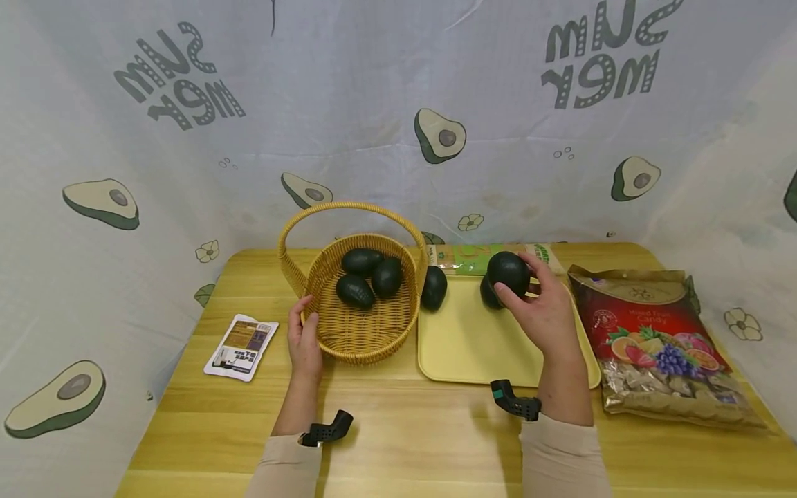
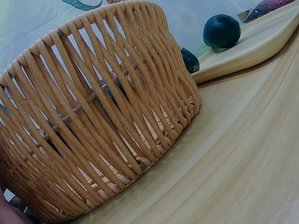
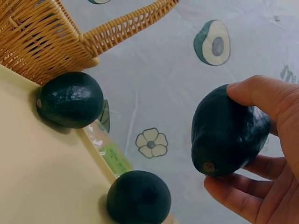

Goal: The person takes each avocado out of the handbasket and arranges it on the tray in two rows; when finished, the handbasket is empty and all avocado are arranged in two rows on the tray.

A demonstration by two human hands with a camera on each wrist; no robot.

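Observation:
My right hand (image 1: 544,311) holds a dark green avocado (image 3: 229,133) between thumb and fingers, raised over the yellow tray (image 1: 461,346). Behind it, a second avocado (image 3: 139,198) sits near the tray's far edge. Another avocado (image 1: 434,288) lies at the tray's left side, close beside the wicker basket (image 1: 355,339). Inside the basket are three avocados (image 1: 355,291), grouped toward the back. My left hand (image 1: 305,346) rests with relaxed fingers against the basket's left side; in the left wrist view only a bit of it shows at the lower left corner.
A large bag of mixed fruit candy (image 1: 660,346) lies right of the tray. Flat green packaging (image 1: 473,257) lies behind the tray. A small white packet (image 1: 241,348) is at the left. The basket's tall arched handle (image 1: 351,206) stands up, with a printed curtain (image 1: 373,83) behind the table.

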